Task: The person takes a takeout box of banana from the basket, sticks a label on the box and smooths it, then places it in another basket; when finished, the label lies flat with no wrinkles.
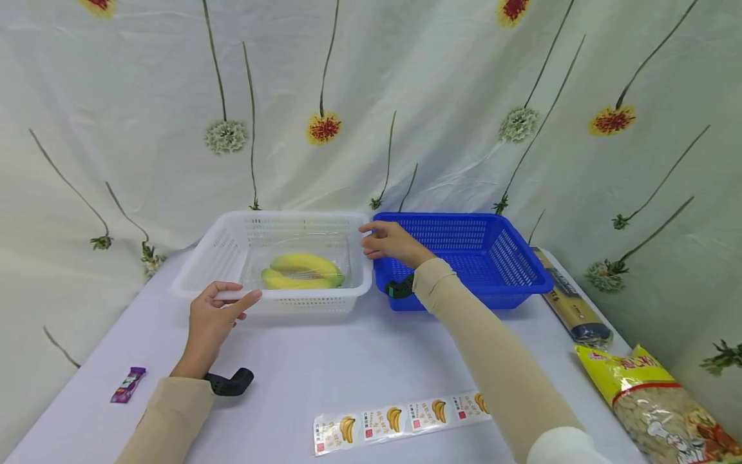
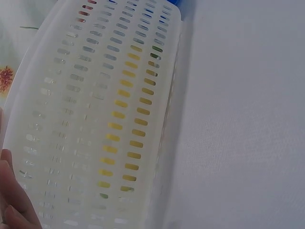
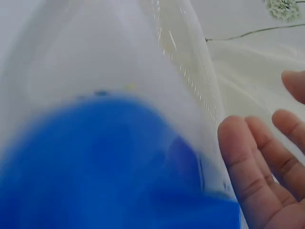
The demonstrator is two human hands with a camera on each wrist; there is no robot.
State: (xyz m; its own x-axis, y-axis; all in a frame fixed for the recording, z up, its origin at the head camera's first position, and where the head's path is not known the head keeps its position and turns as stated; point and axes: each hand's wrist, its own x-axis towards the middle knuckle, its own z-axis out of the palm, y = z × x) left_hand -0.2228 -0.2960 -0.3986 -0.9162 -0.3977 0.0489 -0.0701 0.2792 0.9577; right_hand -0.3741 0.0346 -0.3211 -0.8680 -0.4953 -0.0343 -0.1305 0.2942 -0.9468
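Nearest, in front of the white basket (image 1: 313,294) and toward its right, lie a strip of banana labels (image 1: 400,420) and a yellow-topped bag (image 1: 666,406); a purple packet (image 1: 127,385) lies to its front left. The left hand (image 1: 209,325) is at its front rim, thumb and index finger slightly apart; whether they grip, I cannot tell. Inside it, a clear container (image 1: 307,243) holds two yellow bananas (image 1: 304,261). The right hand (image 1: 394,243), well apart from the other, is by its right rim, fingers loosely extended. Just to its right stands a blue basket (image 1: 516,298).
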